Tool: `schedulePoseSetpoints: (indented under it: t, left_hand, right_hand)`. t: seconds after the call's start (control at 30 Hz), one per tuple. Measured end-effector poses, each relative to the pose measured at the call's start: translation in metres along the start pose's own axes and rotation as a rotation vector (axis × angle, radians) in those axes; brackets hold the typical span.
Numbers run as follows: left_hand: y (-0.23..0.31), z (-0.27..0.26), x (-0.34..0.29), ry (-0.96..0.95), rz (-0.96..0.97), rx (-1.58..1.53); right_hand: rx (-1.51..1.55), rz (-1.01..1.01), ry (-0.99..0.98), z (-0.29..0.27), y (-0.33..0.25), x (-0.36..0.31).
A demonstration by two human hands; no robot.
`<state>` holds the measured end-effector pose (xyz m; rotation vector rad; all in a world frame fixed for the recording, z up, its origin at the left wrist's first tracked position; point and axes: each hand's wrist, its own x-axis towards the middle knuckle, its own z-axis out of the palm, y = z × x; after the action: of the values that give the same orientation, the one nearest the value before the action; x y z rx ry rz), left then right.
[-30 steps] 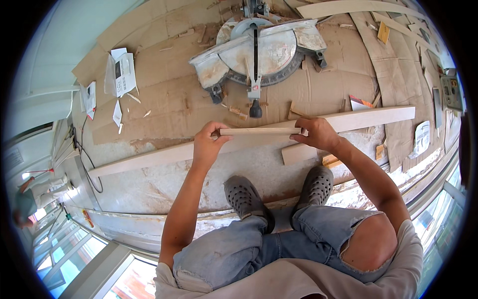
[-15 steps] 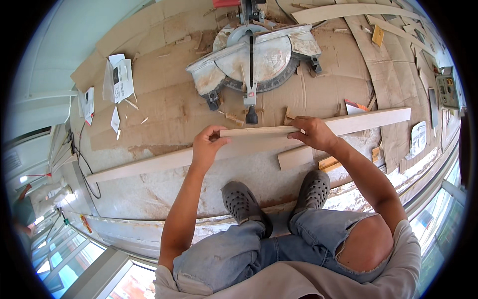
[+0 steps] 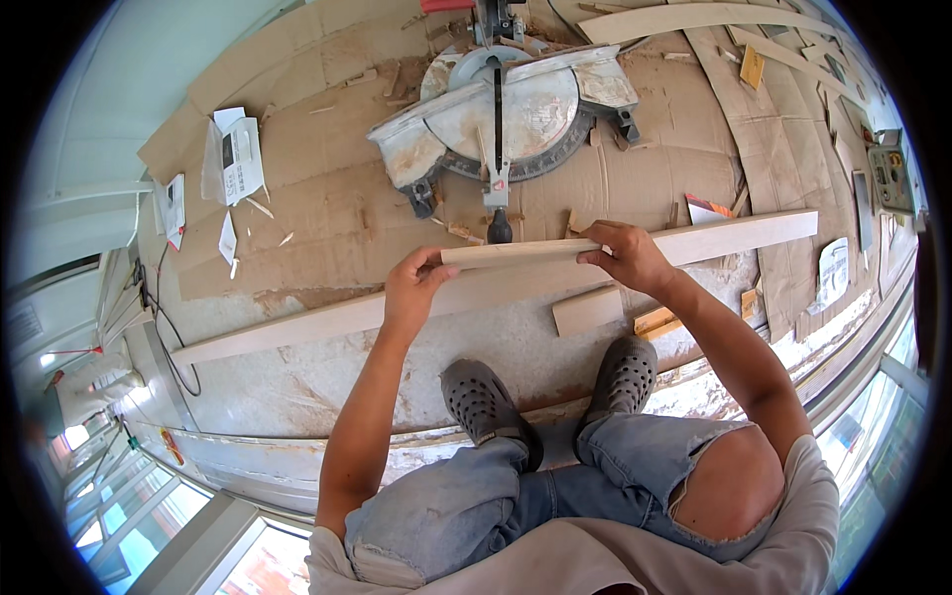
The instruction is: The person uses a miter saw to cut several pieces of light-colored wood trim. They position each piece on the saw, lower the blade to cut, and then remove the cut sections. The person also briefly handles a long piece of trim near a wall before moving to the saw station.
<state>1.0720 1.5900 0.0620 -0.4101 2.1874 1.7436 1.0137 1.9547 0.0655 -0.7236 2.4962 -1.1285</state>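
wooden strip (image 3: 511, 255); long axis left to right

Left hand (image 3: 409, 288), one: just left of frame centre, pinching, with curled fingers (image 3: 423, 257) and thumb toward the right. Right hand (image 3: 632, 262), one: right of centre, slightly higher, pinching leftward. Left forearm (image 3: 362, 416): bare, steep, from lower left. Right forearm (image 3: 729, 332): bare, slanting, from lower right.

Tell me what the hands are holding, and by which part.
A short pale wooden piece, held by its two ends: left hand at one, right hand at the other.
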Motion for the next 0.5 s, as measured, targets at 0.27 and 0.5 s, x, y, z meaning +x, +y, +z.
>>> schedulePoseSetpoints:
  t: [0.27,0.5]
  left_hand:
    - [-0.0007,0.0025,0.0015,0.019,-0.010,-0.032]
    - [-0.0087,0.0016,0.0017,0.029,-0.001,-0.052]
  right_hand:
    - [0.056,0.057,0.075,0.0008,-0.0053,0.0026]
    - [0.064,0.066,0.074,0.0017,-0.0063,0.0033]
